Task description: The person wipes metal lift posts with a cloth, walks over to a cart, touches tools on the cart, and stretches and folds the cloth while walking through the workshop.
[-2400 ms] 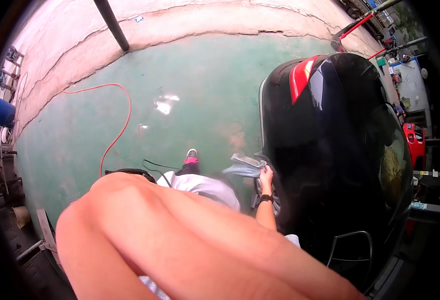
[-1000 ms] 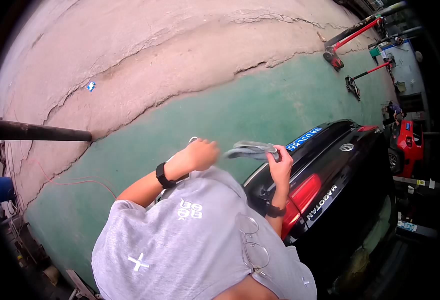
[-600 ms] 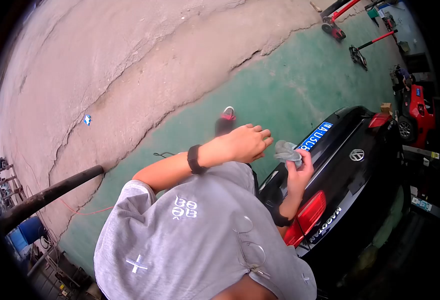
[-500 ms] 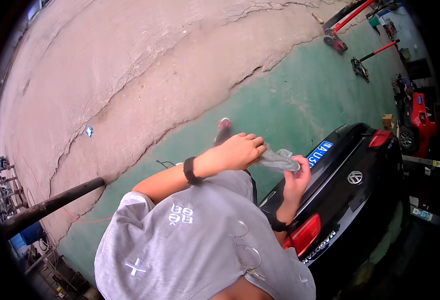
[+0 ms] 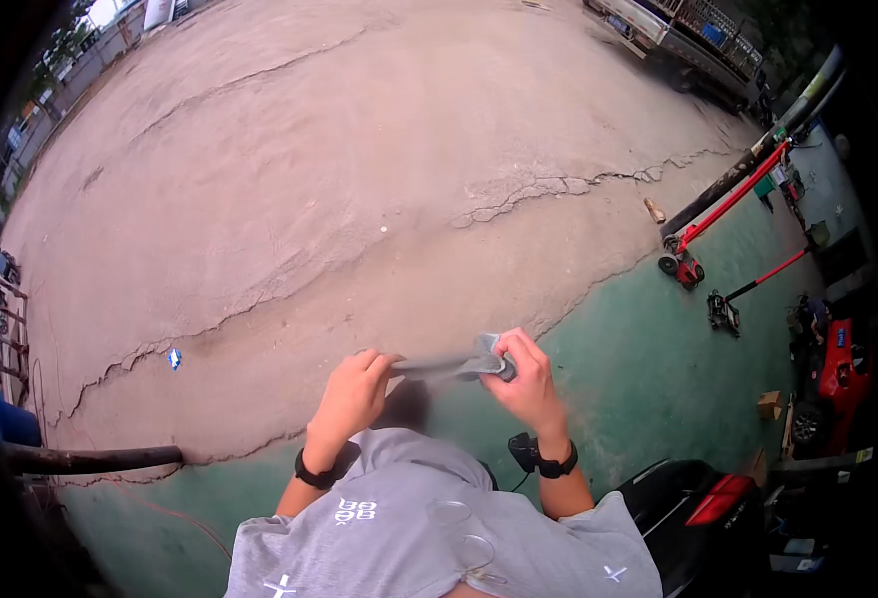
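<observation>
A grey cloth (image 5: 439, 366), partly blurred, is stretched roughly level between my two hands in front of my grey shirt. My left hand (image 5: 352, 397) pinches its left end with the fingers pressed together. The other end lies bunched in my right hand (image 5: 529, 384), whose thumb and fingers are closed on it. Dark bands sit on both wrists, and the right one has a small black device beside it.
A black car (image 5: 693, 508) stands close on my right. Red-handled floor jacks (image 5: 680, 264) and a red car (image 5: 838, 374) are farther right. A dark post (image 5: 100, 458) juts in at left. A truck (image 5: 683, 45) is parked far back on cracked concrete.
My view has swung away from the black car toward the yard. Both hands have come in front of my body, and the cloth is now pulled out straighter between them.
</observation>
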`<state>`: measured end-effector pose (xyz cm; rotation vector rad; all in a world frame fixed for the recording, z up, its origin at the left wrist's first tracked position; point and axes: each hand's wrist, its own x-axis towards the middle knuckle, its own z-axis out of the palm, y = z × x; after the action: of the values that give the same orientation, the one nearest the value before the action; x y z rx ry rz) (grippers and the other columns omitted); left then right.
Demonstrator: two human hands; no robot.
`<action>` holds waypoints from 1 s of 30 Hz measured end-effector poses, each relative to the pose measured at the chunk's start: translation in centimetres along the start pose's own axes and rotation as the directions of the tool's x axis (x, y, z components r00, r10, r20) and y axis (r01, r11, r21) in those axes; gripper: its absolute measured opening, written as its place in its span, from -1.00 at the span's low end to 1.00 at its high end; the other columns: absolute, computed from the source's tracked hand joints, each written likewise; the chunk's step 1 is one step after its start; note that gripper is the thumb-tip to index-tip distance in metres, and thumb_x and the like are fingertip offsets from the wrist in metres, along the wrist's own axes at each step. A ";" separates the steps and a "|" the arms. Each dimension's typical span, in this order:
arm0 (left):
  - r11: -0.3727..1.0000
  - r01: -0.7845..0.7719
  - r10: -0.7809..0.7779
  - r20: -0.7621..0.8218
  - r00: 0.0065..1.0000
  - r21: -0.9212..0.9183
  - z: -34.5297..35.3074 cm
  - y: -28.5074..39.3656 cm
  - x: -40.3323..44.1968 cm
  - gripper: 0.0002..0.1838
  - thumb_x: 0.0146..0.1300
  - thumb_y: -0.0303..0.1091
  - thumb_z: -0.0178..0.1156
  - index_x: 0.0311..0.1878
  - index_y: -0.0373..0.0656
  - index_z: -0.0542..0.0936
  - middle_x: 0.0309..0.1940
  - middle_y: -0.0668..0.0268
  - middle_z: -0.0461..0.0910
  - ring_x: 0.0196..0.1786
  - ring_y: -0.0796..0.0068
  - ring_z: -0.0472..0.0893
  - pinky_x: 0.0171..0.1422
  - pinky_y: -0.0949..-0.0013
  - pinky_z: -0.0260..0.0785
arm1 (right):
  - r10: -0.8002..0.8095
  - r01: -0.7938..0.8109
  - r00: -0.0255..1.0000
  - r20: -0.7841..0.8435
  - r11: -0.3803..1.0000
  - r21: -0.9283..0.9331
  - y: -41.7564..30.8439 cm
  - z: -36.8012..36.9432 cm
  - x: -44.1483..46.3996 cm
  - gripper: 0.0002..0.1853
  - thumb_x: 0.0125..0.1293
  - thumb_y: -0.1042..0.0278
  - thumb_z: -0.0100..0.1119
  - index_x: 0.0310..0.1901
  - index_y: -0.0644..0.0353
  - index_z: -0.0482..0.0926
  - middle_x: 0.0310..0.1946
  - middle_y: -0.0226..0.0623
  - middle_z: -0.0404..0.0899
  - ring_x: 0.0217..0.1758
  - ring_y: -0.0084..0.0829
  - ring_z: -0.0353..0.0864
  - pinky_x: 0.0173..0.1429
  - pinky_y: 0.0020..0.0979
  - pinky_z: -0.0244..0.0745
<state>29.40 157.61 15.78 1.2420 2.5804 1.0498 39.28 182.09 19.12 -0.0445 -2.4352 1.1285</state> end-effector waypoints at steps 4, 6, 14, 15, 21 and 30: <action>0.986 0.117 -0.115 0.027 0.993 -0.118 3.2 -1.5 8.2 -0.78 0.34 -0.49 0.04 0.03 -0.26 0.51 -0.26 0.05 0.52 -0.18 0.00 0.56 -0.10 0.13 0.42 | 0.089 -0.090 0.996 -0.014 0.996 -0.024 7.5 -0.1 6.6 -0.74 0.04 0.50 0.39 -0.27 0.23 0.49 -0.33 -0.12 0.55 -0.31 -0.09 0.60 -0.27 -0.24 0.49; 0.980 0.076 -0.067 0.057 0.996 -0.185 5.5 -2.9 14.7 -0.75 0.35 -0.47 0.03 0.07 -0.26 0.48 -0.28 0.04 0.46 -0.18 0.00 0.54 -0.10 0.13 0.41 | 0.232 -0.235 0.971 -0.063 0.970 -0.054 12.4 -1.2 9.0 -0.74 0.07 0.48 0.38 -0.24 0.24 0.49 -0.38 -0.10 0.56 -0.34 -0.09 0.60 -0.27 -0.25 0.49; 0.898 -0.406 0.436 0.213 0.875 -0.171 12.0 1.2 44.9 -0.54 0.05 -0.61 0.12 0.09 -0.28 0.38 -0.17 0.09 0.38 -0.10 0.05 0.49 -0.05 0.15 0.42 | 0.546 -0.621 0.697 -0.465 0.784 -0.009 27.4 -14.9 15.2 -0.76 0.20 0.43 0.33 -0.19 0.34 0.49 -0.48 -0.14 0.55 -0.46 -0.43 0.49 -0.30 -0.38 0.44; 0.866 -0.467 0.497 0.201 0.844 -0.178 13.2 1.9 47.7 -0.54 0.02 -0.63 0.12 0.07 -0.28 0.38 -0.17 0.09 0.38 -0.10 0.05 0.48 -0.05 0.14 0.42 | 0.567 -0.646 0.651 -0.505 0.763 0.022 28.1 -16.7 15.4 -0.76 0.21 0.43 0.32 -0.20 0.35 0.49 -0.48 -0.17 0.54 -0.46 -0.46 0.48 -0.30 -0.39 0.42; 0.825 -0.475 0.552 0.258 0.793 -0.307 21.0 4.3 61.1 -0.73 0.08 -0.68 0.07 -0.11 -0.27 0.39 -0.23 0.08 0.44 -0.21 -0.02 0.52 -0.15 0.07 0.41 | 0.658 -0.648 0.431 -0.617 0.702 0.296 34.5 -21.5 16.7 -0.80 0.23 0.43 0.30 -0.22 0.34 0.50 -0.45 -0.36 0.55 -0.39 -0.58 0.45 -0.32 -0.44 0.40; 0.801 -0.510 0.599 0.405 0.691 -0.315 31.7 10.0 78.8 -0.75 -0.02 -0.68 0.08 -0.27 -0.16 0.52 -0.21 0.22 0.52 -0.18 0.09 0.56 -0.14 0.10 0.43 | 0.670 -0.722 0.673 -0.314 0.688 -0.077 52.9 -36.1 25.9 -0.74 0.14 0.46 0.28 -0.18 0.32 0.45 -0.34 -0.01 0.57 -0.31 -0.01 0.58 -0.17 -0.23 0.49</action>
<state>-5.14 235.82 13.87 2.0007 1.7132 0.8500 22.69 248.63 10.80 -1.2222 -2.3023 1.0563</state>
